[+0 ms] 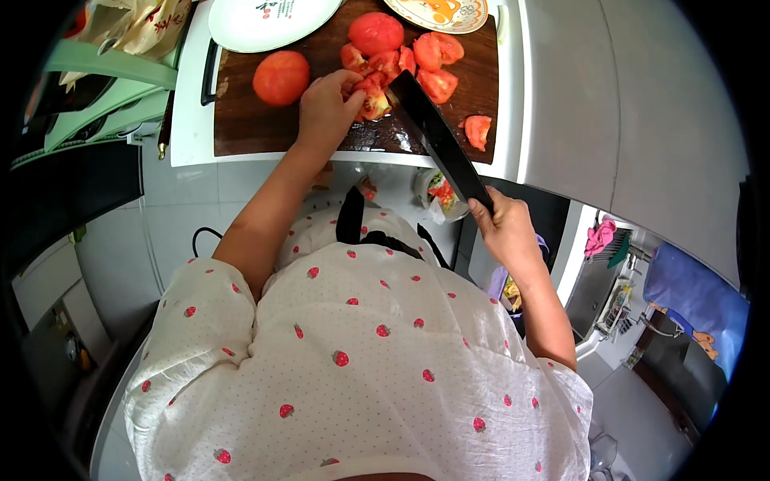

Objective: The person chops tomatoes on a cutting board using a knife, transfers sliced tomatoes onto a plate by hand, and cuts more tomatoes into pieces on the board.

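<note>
My right hand (507, 230) is wrapped around the handle of a dark kitchen knife (437, 135). The blade points up and to the left across the wet cutting board (249, 132), its tip beside a cut tomato piece (375, 103). On that piece rest the curled fingers of my left hand (329, 108), gripping it from the left. A whole tomato (281, 78) sits just left of this hand. Behind the fingers lie another rounded tomato (376, 33) and several cut chunks. To the right are more tomato wedges (438, 85), with one small wedge (477, 131) near the board's right edge.
A white plate (241, 28) and a plate with an orange cartoon animal (441, 14) overlap the board's far edge. Below the counter stands a bin (425, 186) with food scraps. A grey counter (573, 104) extends right; green shelving (112, 64) stands left.
</note>
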`<state>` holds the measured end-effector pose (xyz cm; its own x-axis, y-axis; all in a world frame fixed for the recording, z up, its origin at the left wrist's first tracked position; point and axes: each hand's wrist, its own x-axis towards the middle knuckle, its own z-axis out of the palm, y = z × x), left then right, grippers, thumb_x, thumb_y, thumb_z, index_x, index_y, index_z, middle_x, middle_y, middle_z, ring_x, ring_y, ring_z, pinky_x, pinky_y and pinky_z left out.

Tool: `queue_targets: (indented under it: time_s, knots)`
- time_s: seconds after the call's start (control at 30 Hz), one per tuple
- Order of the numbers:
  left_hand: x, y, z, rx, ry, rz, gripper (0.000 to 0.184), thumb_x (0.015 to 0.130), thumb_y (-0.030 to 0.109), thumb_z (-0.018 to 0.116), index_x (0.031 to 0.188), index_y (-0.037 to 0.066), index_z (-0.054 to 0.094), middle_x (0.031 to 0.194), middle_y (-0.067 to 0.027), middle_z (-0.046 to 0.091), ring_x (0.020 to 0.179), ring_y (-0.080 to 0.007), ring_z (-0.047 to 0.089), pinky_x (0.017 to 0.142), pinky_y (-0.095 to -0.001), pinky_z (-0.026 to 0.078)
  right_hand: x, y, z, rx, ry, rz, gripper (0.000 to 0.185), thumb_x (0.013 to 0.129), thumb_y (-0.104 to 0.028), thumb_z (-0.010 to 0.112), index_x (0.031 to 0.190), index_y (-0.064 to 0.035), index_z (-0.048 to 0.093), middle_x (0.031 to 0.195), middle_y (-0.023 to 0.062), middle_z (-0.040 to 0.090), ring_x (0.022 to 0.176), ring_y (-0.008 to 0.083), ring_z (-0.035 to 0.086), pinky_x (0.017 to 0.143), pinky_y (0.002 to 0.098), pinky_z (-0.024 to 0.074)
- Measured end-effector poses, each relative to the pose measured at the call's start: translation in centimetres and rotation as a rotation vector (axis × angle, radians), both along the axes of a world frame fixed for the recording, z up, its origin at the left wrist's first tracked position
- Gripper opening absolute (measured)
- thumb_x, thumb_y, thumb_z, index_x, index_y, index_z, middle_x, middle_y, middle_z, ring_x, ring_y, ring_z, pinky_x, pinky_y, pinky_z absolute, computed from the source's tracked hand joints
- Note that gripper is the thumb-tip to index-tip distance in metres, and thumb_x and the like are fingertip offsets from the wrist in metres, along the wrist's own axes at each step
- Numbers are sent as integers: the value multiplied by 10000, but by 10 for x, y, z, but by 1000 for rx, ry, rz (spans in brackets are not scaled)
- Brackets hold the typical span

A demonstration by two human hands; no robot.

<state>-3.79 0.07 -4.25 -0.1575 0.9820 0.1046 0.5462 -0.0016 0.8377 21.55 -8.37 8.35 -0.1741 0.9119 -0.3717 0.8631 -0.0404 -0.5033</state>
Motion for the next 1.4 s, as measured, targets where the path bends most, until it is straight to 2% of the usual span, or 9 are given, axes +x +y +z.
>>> queue_targets:
  time_s: [0.23,0.47,0.63,0.77,0.83,0.93,1.03,1.13,1.4]
  knots:
    - [-1,3,-2,-77,3,40,177,717,154,701,857,54,658,734,-86,648,713,-249,628,666,-359,504,-4,-2,-3,101,-138,129,219,862,-130,617,987,49,612,673,265,561,665,418,594,600,428,474]
    - [-1,2,1,-85,19,19,177,753,145,687,898,46,660,715,-87,642,658,-182,634,630,-297,503,-11,1,-2,31,-187,133,194,857,-135,607,963,27,617,686,264,579,683,425,597,620,459,483]
    - [-3,3,-1,-89,32,15,167,755,145,681,888,47,664,701,-89,640,666,-186,641,630,-298,502,-7,2,-25,10,-257,137,170,853,-166,604,928,-15,629,691,251,605,692,417,617,639,483,504]
    - [-7,3,-1,-115,46,45,196,757,143,674,934,60,661,727,-92,649,673,-188,640,639,-296,500,1,-7,-38,-4,-123,65,187,861,-178,600,927,-5,624,707,253,600,701,424,606,638,476,495]
    - [-7,1,-2,-85,38,92,214,744,136,664,947,69,647,754,-105,648,694,-239,641,651,-343,504,7,-7,-31,-71,-79,28,197,866,-181,600,924,6,618,715,257,594,713,429,599,639,473,488]
    - [-5,-7,10,-72,97,47,232,754,115,651,982,80,629,788,-103,636,708,-259,632,649,-368,502,14,-12,-24,-41,8,-76,203,886,-136,605,893,67,588,594,229,495,513,344,379,525,368,420]
    - [-11,-14,15,59,211,-111,224,770,101,654,992,84,625,799,-90,619,703,-255,618,630,-369,498,10,-14,-16,-18,52,-73,209,893,-142,602,880,66,587,587,219,488,502,309,366,523,367,420]
    - [-15,-16,12,123,231,-177,207,774,102,669,975,85,626,795,-82,612,689,-258,611,616,-362,500,0,-11,-12,-110,26,-89,211,876,-190,604,937,13,615,735,261,594,743,433,591,647,464,480]
    - [-5,-16,3,139,172,-63,164,754,118,698,883,69,609,769,-88,617,669,-270,616,605,-362,503,-12,-2,-10,-8,-67,38,186,861,-166,602,970,-19,638,728,251,606,725,418,609,654,476,494]
